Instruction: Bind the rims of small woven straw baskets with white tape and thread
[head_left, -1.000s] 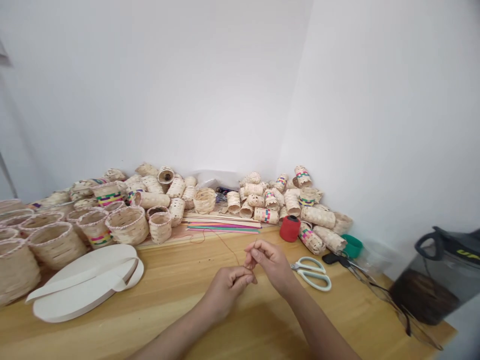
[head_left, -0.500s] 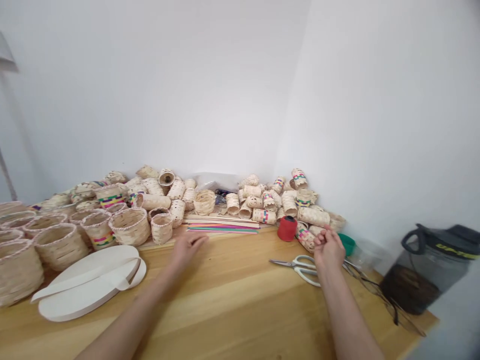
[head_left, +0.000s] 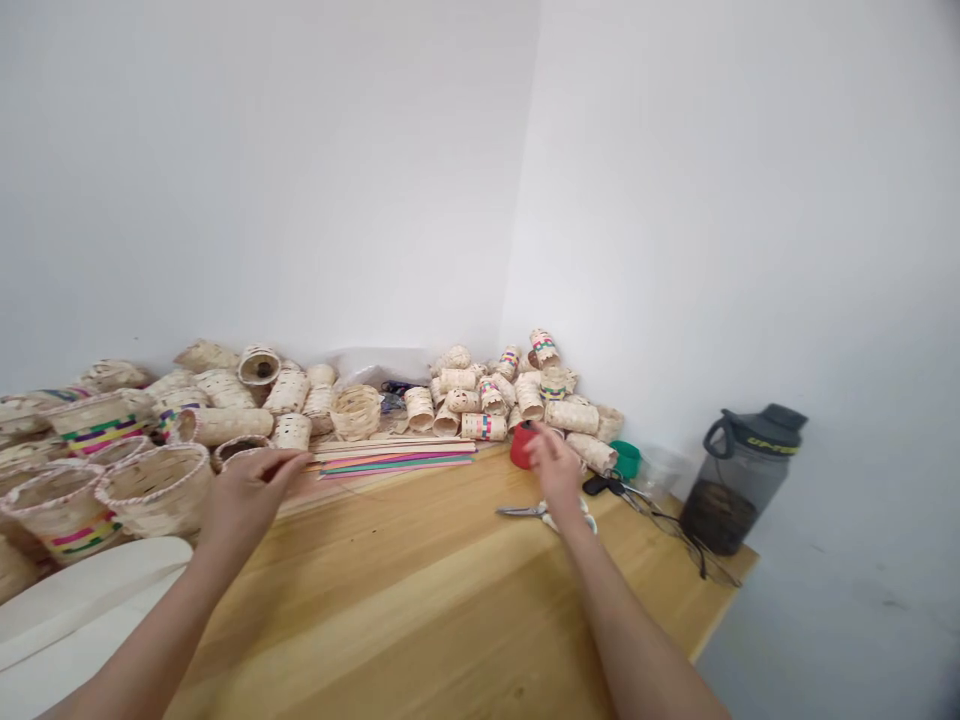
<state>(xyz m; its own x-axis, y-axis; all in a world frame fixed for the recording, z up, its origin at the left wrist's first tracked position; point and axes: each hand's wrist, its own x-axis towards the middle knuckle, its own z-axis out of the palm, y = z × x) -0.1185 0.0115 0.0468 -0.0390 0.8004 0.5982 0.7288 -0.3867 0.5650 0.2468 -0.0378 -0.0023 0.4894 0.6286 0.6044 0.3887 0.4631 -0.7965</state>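
My left hand point(head_left: 244, 497) reaches toward a small woven basket point(head_left: 241, 452) at the left, fingers stretched out and holding nothing. My right hand point(head_left: 553, 467) is stretched toward the red thread spool point(head_left: 522, 447), fingertips at or touching it, fingers apart. White-handled scissors point(head_left: 541, 513) lie on the wooden table point(head_left: 420, 580) just under my right wrist. Coloured flat strips point(head_left: 397, 460) lie between my two hands.
Piles of small woven baskets point(head_left: 480, 395) fill the back along the wall, with larger baskets point(head_left: 154, 487) at the left. A white oval board point(head_left: 67, 615) sits at the near left. A green cup point(head_left: 627, 458) and a dark water jug point(head_left: 731, 480) stand at the right, near the table edge.
My hands parted from a pinch on thin thread in front of me. The left moved to the baskets, the right to the red spool. The view turned left.
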